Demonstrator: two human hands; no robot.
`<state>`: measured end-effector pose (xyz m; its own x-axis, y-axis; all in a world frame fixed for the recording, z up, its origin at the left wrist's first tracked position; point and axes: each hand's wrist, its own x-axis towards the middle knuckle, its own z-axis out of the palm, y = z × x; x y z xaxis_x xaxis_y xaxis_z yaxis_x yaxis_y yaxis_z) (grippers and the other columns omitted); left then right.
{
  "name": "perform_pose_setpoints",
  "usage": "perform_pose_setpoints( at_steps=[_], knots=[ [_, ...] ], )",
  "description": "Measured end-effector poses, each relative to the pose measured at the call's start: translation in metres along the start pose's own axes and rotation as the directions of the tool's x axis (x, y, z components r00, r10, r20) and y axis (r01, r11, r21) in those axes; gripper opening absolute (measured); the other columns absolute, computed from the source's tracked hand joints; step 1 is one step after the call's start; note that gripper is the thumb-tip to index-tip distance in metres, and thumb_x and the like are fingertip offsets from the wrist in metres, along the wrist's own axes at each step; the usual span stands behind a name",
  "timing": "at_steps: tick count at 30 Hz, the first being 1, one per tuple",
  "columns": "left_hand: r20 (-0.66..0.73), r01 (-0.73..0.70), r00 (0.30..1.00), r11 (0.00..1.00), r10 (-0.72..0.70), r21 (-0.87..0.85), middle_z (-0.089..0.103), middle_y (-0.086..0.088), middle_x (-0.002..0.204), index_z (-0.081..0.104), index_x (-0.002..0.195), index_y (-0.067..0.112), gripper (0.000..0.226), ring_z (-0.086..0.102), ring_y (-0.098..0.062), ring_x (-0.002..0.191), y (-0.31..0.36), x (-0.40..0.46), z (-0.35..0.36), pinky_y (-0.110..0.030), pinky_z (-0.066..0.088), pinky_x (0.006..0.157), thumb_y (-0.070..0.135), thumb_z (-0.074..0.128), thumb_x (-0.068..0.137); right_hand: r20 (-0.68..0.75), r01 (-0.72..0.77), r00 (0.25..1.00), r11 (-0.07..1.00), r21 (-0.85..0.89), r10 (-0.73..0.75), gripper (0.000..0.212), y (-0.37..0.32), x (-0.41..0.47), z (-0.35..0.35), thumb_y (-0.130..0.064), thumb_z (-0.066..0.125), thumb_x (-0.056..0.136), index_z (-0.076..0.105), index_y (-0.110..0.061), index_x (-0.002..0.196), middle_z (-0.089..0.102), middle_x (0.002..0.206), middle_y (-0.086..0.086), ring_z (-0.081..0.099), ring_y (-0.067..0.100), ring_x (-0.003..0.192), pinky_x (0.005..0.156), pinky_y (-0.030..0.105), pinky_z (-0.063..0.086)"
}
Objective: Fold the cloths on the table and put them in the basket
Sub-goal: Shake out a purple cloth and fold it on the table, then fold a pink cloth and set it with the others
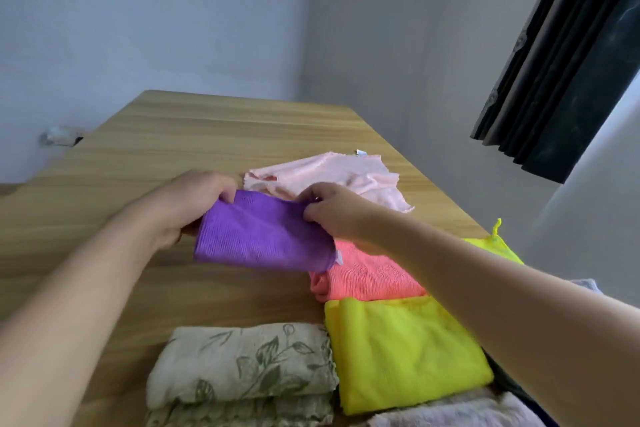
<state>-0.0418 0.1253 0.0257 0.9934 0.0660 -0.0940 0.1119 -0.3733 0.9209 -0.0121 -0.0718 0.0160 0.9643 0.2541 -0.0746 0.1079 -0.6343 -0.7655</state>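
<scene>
- the purple cloth [263, 236] is in the middle of the table [207, 135], held up a little off the wood. it already looks folded into a small neat shape.
- the left hand [187, 204] grips the left end of the purple cloth, with its fingers curled round the edge.
- the right hand [332, 210] pinches the top right corner of the same cloth between thumb and fingers.
- so the step now looks like the last bit of folding this cloth, or lining up its edges.
- just behind it, toward the far right edge of the table, lies a pale pink cloth [332, 177]. it is spread out and crumpled, so it likely needs folding.
- close to the purple cloth, on the right side, sits a folded coral cloth [363, 279]. nearer the person is a folded yellow cloth [401, 350], touching the coral one.
- at the near edge lies a folded beige cloth with leaves [242, 364], just beside the yellow one.
- a second yellow cloth [495, 246] peeks out behind the right arm, at the right edge of the table.
- a fluffy pale cloth [460, 409] shows at the near right corner.
- i cannot see the basket.
- next, i think the purple cloth needs to be pressed flat and put down with the folded ones, keeping both ends held so it does not fall open.
</scene>
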Motion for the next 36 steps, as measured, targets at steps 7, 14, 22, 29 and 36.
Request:
perform_pose_setpoints(
  at_steps=[7, 14, 22, 29, 36],
  knots=[
    [0.388, -0.119, 0.895, 0.719, -0.221, 0.684, 0.045, -0.007, 0.063, 0.054, 0.066, 0.012, 0.03, 0.043, -0.023, 0.059, -0.024, 0.011, -0.006, -0.028, 0.03, 0.052, 0.028, 0.056, 0.041, 0.224, 0.009, 0.973, 0.965, -0.262, 0.052, 0.023, 0.004, -0.004, 0.009, -0.014, 0.063, 0.085, 0.07, -0.02, 0.106, 0.065, 0.099, 0.002, 0.059, 0.016, 0.086, 0.074, 0.027, 0.052],
    [0.285, -0.114, 0.909, 0.475, -0.303, 0.872, 0.05, -0.004, 0.071, 0.055, 0.083, 0.014, 0.01, 0.045, -0.02, 0.064, -0.016, 0.021, -0.001, -0.022, 0.03, 0.044, 0.011, 0.046, 0.083, -0.075, -0.103, 0.992, 0.994, -0.041, 0.1, 0.016, 0.03, 0.028, -0.022, -0.016, 0.058, 0.089, 0.07, -0.011, 0.099, 0.065, 0.089, 0.006, 0.056, 0.018, 0.079, 0.061, 0.026, 0.043],
    [0.226, -0.165, 0.974, 0.605, -0.025, 0.779, 0.062, 0.002, 0.078, 0.055, 0.083, 0.018, 0.011, 0.054, -0.019, 0.071, -0.008, 0.029, 0.009, -0.029, 0.037, 0.063, 0.019, 0.045, 0.084, -0.409, -0.221, 0.913, 0.844, -0.488, 0.003, 0.036, 0.09, 0.056, -0.025, -0.039, 0.046, 0.09, 0.055, -0.02, 0.119, 0.052, 0.129, 0.003, 0.049, 0.026, 0.118, 0.1, 0.039, 0.034],
    [0.421, -0.422, 0.898, 0.534, 0.131, 0.733, 0.052, 0.013, 0.08, 0.06, 0.102, 0.027, 0.024, 0.047, -0.006, 0.065, 0.044, 0.049, 0.074, -0.028, 0.041, 0.063, 0.017, 0.04, 0.092, -0.46, -0.245, 0.888, 0.85, -0.466, 0.004, 0.046, 0.11, 0.064, -0.017, -0.05, 0.038, 0.088, 0.055, -0.018, 0.116, 0.052, 0.123, 0.004, 0.046, 0.027, 0.118, 0.098, 0.039, 0.03],
    [0.211, -0.319, 0.938, 0.442, 0.277, 0.839, 0.044, 0.0, 0.13, 0.048, 0.122, 0.026, 0.033, 0.036, -0.026, 0.119, 0.0, 0.112, 0.126, -0.038, 0.027, 0.094, 0.021, 0.043, 0.09, -0.631, -0.345, 0.774, 0.87, -0.353, 0.051, 0.03, 0.122, 0.057, -0.021, -0.016, 0.049, 0.083, 0.058, -0.017, 0.111, 0.055, 0.119, 0.005, 0.048, 0.027, 0.114, 0.095, 0.036, 0.032]
  ],
)
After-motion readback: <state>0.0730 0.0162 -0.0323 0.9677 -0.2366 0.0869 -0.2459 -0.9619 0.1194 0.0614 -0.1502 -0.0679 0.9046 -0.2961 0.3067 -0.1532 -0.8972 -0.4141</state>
